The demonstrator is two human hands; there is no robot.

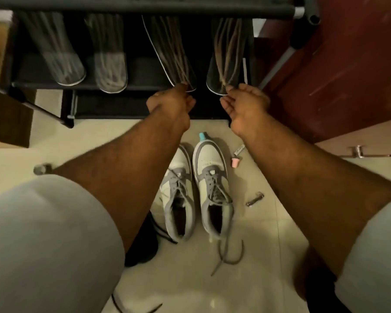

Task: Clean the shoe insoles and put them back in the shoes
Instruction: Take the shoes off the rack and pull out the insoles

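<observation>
Four dark insoles with pale edges lean upright on a black shoe rack (43,85). My left hand (169,102) pinches the lower end of the third insole (169,53). My right hand (246,107) pinches the lower end of the fourth insole (228,57). The other two insoles (54,48) (110,55) stand untouched to the left. On the floor below my arms sits a pair of white and grey sneakers, the left shoe (178,193) and the right shoe (212,177), with loose laces and open mouths facing me.
A bottle with a teal cap (202,136) lies behind the right shoe's toe. A pink item (236,162) and a small metal piece (254,199) lie to the right. A black shoe (142,240) sits under my left arm. A red-brown cabinet (348,75) stands at right.
</observation>
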